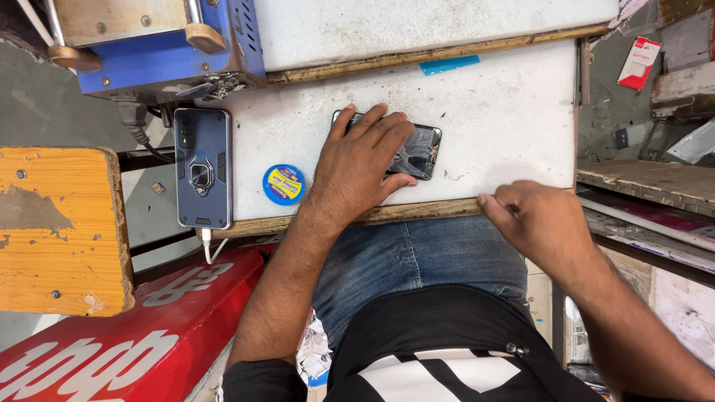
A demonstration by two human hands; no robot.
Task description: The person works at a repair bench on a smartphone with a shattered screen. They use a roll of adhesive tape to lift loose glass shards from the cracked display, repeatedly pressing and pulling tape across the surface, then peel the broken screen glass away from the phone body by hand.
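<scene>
left hand [363, 165] lies spread flat on a cracked smartphone [418, 152], pinning it to the white bench [506, 112]. right hand [532, 219] is curled at the bench edge beside it; whether it pinches anything, cannot tell. risk: pressing may worsen the cracked glass or cut the palm. count: two phones, the second a cased smartphone [202, 167] left of the hand; one round blue-yellow tin [283, 184] between.

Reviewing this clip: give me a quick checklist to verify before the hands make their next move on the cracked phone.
1. Left hand flat on the cracked phone, pinning it: ok.
2. Phone lies fully on the white board: ok.
3. Right hand free of tools: cannot tell, fingers curled at the board's front edge.
4. Blue round tin apart from the phone: ok.
5. Cased phone apart from the left hand: ok.
</scene>
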